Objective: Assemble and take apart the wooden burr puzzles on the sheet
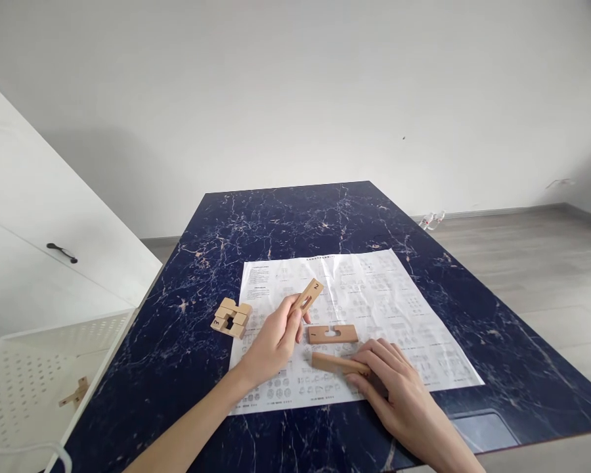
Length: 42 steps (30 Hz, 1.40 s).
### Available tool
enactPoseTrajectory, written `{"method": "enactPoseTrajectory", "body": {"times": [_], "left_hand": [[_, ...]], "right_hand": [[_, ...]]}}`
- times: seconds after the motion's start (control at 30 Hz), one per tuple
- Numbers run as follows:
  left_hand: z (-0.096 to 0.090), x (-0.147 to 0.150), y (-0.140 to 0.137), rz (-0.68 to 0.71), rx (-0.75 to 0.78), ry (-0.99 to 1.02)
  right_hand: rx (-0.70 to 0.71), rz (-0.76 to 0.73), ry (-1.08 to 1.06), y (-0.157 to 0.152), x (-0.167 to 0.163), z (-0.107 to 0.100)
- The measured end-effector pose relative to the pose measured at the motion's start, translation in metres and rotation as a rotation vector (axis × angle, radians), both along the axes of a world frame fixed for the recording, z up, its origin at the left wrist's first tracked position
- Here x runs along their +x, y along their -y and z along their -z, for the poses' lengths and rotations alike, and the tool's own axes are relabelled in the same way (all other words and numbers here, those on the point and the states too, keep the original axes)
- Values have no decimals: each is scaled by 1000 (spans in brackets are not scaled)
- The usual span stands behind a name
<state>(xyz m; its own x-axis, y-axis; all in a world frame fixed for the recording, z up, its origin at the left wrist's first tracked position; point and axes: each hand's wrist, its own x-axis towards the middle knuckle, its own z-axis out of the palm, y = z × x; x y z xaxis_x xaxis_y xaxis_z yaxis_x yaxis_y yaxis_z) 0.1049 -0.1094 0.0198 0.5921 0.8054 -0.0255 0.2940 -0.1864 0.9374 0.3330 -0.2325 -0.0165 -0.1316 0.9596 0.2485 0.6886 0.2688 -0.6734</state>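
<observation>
My left hand (276, 338) grips a flat wooden puzzle piece (316, 287) marked 2, with a slot cut through it, tilted above the paper. Between my hands lies a second wooden piece (345, 334) marked 1, which has a rounded notch in its upper edge. The fingers of my right hand (396, 381) are closed on one end of a third wooden piece (332, 362), low over the sheet and slightly blurred. Left of the paper, several interlocked wooden blocks (225, 320) bear a 3. Printed diagrams cover the creased instruction sheet (359, 289) under both hands.
The dark blue marble-patterned table (276, 223) reaches toward the wall. A phone-like dark rectangle (482, 430) lies at its near right edge. To the left, a white perforated basket (20, 374) holds a wooden cross-shaped piece (76, 393) beside a white cabinet (54, 197).
</observation>
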Motion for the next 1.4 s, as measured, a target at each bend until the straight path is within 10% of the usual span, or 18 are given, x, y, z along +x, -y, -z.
{"method": "enactPoseTrajectory", "body": {"times": [0.43, 0.73, 1.4], "left_hand": [[3, 1, 9, 34, 122, -49], [6, 1, 19, 94, 202, -167], [16, 2, 18, 173, 663, -240]], "right_hand": [[-128, 376, -420, 4, -39, -16], [-13, 549, -345, 5, -61, -9], [-64, 555, -415, 5, -60, -10]]}}
